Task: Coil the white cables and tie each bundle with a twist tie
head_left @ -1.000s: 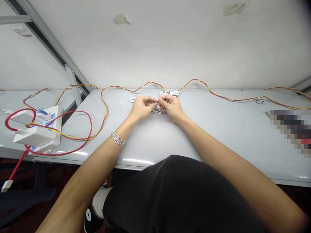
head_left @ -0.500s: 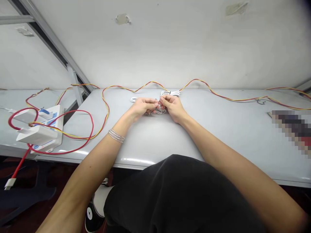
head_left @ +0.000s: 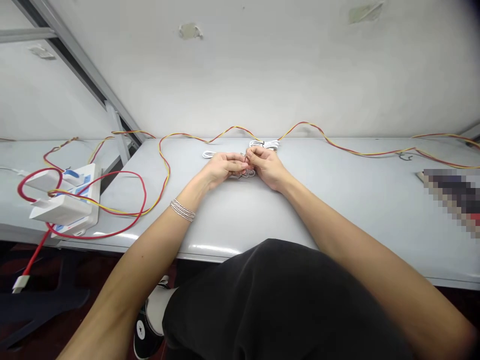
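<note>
My left hand [head_left: 225,169] and my right hand [head_left: 264,166] meet near the back of the grey table, fingertips almost touching. Both are closed in a pinch on a thin black twist tie [head_left: 243,174], largely hidden by the fingers. Loops of a white cable [head_left: 249,174] show just under the fingertips, and a further white loop [head_left: 208,154] pokes out beyond my left hand. Behind my right hand lies a coiled white cable [head_left: 268,145], bound at its middle with a black tie.
A twisted red-and-yellow wire [head_left: 180,134] runs along the table's back edge by the wall [head_left: 262,75]. On the left, a white power strip [head_left: 92,200] holds plugs and chargers, with a red cable [head_left: 144,200] looping out. A black twist tie [head_left: 405,157] and a blurred-out flat object [head_left: 453,197] lie right.
The fingertips have shifted slightly against each other, still pinched together over the white cable. The whole view has moved a little; nothing else visibly differs.
</note>
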Demonstrator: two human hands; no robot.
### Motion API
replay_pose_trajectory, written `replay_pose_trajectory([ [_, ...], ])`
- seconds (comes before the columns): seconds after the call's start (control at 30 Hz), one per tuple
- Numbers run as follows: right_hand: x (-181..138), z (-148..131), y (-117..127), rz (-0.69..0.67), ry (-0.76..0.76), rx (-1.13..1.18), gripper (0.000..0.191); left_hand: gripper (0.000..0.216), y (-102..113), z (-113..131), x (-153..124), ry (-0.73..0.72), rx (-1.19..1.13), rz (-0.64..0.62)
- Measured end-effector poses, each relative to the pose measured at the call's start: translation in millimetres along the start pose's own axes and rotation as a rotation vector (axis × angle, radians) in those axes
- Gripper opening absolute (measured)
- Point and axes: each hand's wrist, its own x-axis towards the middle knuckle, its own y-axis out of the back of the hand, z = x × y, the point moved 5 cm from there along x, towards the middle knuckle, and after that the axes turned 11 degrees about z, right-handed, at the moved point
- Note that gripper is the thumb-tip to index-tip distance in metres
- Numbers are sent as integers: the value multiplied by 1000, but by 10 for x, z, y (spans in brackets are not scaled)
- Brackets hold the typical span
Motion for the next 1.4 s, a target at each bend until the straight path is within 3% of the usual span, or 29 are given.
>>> replay_pose_trajectory([
  [0.27, -25, -22, -7, -99, -54, 81, 46, 31, -53, 55, -51, -22, -77, -100],
  [0.53, -17, -8, -3, -54, -47, 14, 51, 33, -99, 70, -70, -54, -32, -121],
  [0.7, 8, 12, 15, 9, -68, 23, 54, 32, -86, 78, -44, -207, 85, -21],
  [0.9, 16, 7, 46, 111, -44, -32, 52, 8, -46, 236, -114, -588, 519, 226],
  [1.0, 14, 14, 47, 160, -47, -46, 52, 4, -42, 299, -146, -673, 663, 286],
  [1.17, 27, 1, 55, 187, -17, -37, 53, 9, -17, 244, -81, -479, 448, 272],
  [1.4, 7, -54, 59, 120, 32, -81, 48, 27, -28, 167, -69, -266, 123, 108],
])
